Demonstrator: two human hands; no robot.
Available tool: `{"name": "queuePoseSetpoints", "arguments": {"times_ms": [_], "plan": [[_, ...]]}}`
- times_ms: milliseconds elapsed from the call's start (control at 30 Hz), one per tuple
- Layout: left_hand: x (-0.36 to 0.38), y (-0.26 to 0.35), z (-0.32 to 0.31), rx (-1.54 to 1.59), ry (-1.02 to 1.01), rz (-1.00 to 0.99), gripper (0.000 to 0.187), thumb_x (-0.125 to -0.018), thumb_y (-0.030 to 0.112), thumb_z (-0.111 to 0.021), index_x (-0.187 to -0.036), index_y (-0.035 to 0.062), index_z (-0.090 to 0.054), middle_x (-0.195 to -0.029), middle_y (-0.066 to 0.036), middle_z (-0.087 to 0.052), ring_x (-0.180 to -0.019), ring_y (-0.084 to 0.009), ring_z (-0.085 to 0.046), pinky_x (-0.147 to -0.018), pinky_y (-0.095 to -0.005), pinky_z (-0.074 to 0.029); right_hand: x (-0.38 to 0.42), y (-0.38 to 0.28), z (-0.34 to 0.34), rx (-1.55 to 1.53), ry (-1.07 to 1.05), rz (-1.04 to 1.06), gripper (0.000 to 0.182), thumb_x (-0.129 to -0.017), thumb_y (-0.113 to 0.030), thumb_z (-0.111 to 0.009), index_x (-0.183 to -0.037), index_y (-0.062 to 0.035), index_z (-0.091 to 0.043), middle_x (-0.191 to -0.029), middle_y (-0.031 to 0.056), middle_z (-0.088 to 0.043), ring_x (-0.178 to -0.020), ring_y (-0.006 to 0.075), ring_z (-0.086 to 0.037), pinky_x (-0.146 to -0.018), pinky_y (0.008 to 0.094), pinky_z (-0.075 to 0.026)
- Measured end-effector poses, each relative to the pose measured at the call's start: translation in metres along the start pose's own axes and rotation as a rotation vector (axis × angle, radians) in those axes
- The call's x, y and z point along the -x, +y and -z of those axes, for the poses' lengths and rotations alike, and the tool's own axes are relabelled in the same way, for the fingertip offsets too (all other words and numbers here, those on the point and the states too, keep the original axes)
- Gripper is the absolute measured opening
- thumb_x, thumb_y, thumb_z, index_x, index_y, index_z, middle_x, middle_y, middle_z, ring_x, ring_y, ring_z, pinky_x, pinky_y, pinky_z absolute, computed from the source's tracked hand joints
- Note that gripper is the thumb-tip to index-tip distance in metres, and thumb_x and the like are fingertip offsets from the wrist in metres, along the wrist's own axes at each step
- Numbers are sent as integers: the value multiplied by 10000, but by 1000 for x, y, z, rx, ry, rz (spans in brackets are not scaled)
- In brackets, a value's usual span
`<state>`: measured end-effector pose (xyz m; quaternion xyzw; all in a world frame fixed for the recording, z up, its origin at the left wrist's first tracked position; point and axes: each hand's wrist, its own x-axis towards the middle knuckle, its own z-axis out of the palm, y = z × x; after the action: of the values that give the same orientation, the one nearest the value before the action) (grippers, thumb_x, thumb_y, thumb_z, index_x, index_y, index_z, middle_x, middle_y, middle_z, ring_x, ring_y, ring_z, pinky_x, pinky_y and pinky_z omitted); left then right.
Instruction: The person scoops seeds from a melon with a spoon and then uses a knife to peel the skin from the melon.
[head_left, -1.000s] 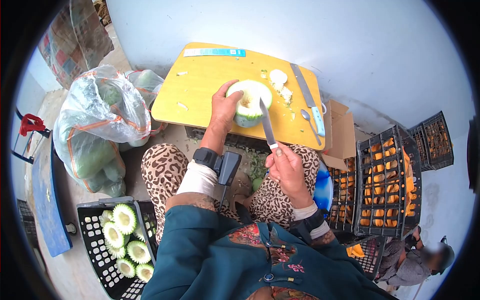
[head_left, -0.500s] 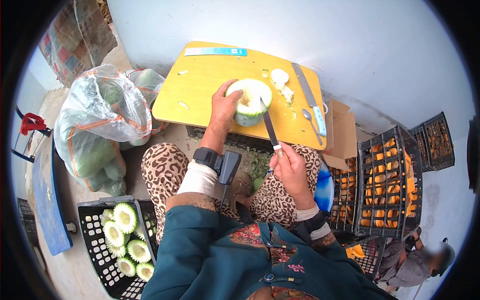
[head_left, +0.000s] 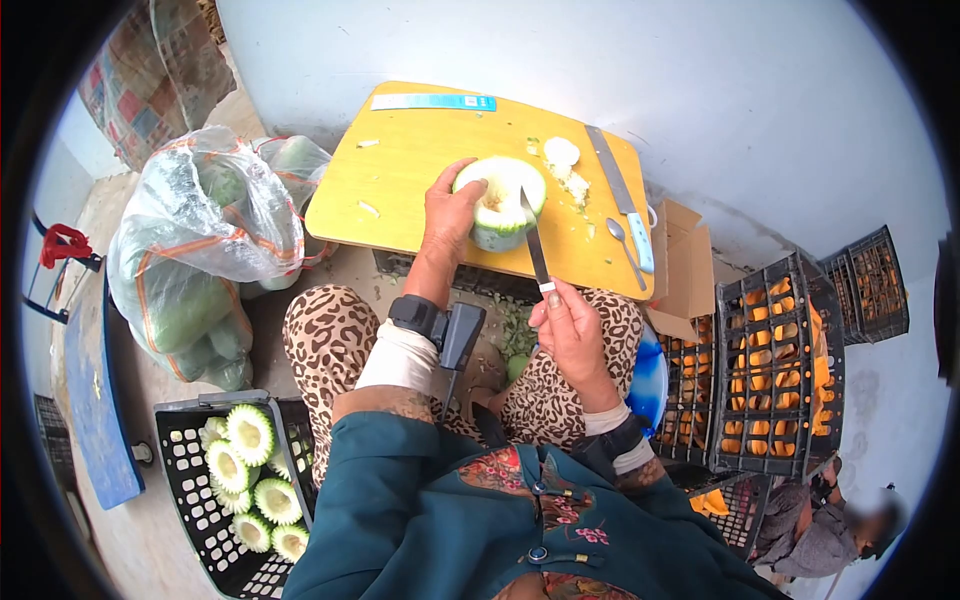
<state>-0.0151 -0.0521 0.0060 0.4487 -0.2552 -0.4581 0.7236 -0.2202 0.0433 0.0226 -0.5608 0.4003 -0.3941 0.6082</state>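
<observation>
A hollowed piece of winter melon [head_left: 497, 238], white inside with a green rind, stands at the near edge of the yellow table [head_left: 400, 180]. My left hand [head_left: 447, 212] is closed on its left side, with the thumb over the rim. In my right hand [head_left: 573, 340] is a small knife [head_left: 537, 255] with a white handle. Its blade points up and away from me, the tip at the right part of the melon's rim. Farther right on the table are a large knife [head_left: 612, 175], a spoon [head_left: 623, 245] and white melon scraps [head_left: 572, 182].
A blue-and-white strip [head_left: 432, 102] lies at the table's far edge. On the left are a plastic bag [head_left: 190, 260] of whole melons and a black crate [head_left: 185, 470] holding several notched melon rings [head_left: 250, 432]. Crates [head_left: 765, 365] with orange pieces and a cardboard box [head_left: 685, 260] stand right; another person [head_left: 815, 530] is beyond.
My right hand and the small knife have shifted slightly up and to the left. My left hand keeps its hold on the melon, which has hardly moved.
</observation>
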Motion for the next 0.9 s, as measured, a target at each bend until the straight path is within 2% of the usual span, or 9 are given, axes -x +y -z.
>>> {"name": "queuePoseSetpoints", "arguments": {"times_ms": [100,300,533,567,667,700,800,833,900], "plan": [[-1,0,0,18,-6,8,397,-797,26,-605,-1193,3,-586,-1054,-122,-643,-900,-180,-624,-786,-290,-516,4,-15,0,-328,-73,-108,385,-1009,-237,-431,-1298,18,-451,-772,60,-545,-450,22,-347,-404,174,-302],[-2,0,4,30,-32,20,390,-812,18,-598,-1201,-1,-577,-1059,-124,-644,-898,-183,-631,-782,-292,-525,4,-13,22,-393,-184,-215,380,-1005,-241,-443,-1281,18,-468,-757,60,-544,-453,24,-340,-419,183,-326],[-1,-1,0,4,-30,-3,405,-795,34,-608,-1199,2,-585,-1060,-121,-641,-904,-177,-622,-785,-296,-515,-2,-16,15,-173,3,44,381,-998,-207,-463,-1290,38,-452,-778,56,-557,-494,13,-361,-436,165,-323],[0,0,-1,4,-29,-4,406,-795,34,-609,-1199,2,-585,-1060,-121,-642,-905,-176,-622,-786,-297,-516,-8,-16,14,-215,32,40,359,-961,-108,-519,-1277,46,-446,-791,52,-563,-569,34,-444,-507,171,-389],[1,1,-3,17,-21,11,403,-795,33,-608,-1195,2,-585,-1058,-119,-642,-910,-175,-622,-787,-297,-518,-37,-11,-5,148,190,474,383,-898,-12,-582,-1249,52,-443,-810,46,-572,-657,75,-513,-601,198,-445],[2,2,-4,15,-20,8,399,-795,31,-606,-1193,2,-585,-1057,-119,-642,-907,-175,-622,-786,-297,-518,-40,-18,-5,279,229,446,421,-848,35,-623,-1228,38,-442,-854,74,-608,-765,114,-575,-696,234,-475],[5,3,-6,16,-9,-2,389,-797,24,-600,-1186,2,-586,-1053,-118,-643,-898,-176,-624,-784,-298,-521,-62,-23,-18,386,276,569,402,-862,0,-622,-1226,12,-453,-896,120,-637,-802,135,-612,-717,266,-491],[5,4,-7,17,-5,-3,386,-798,22,-598,-1184,2,-586,-1052,-118,-643,-895,-176,-625,-782,-298,-522,-65,-27,-19,485,284,567,407,-856,6,-611,-1231,-14,-456,-937,153,-653,-854,198,-657,-751,310,-506],[6,4,-7,14,2,1,382,-799,20,-594,-1181,2,-586,-1051,-117,-644,-892,-177,-626,-782,-298,-522,-72,-28,-22,521,265,601,415,-842,25,-600,-1230,-30,-463,-941,151,-654,-859,244,-666,-757,335,-513]]}}
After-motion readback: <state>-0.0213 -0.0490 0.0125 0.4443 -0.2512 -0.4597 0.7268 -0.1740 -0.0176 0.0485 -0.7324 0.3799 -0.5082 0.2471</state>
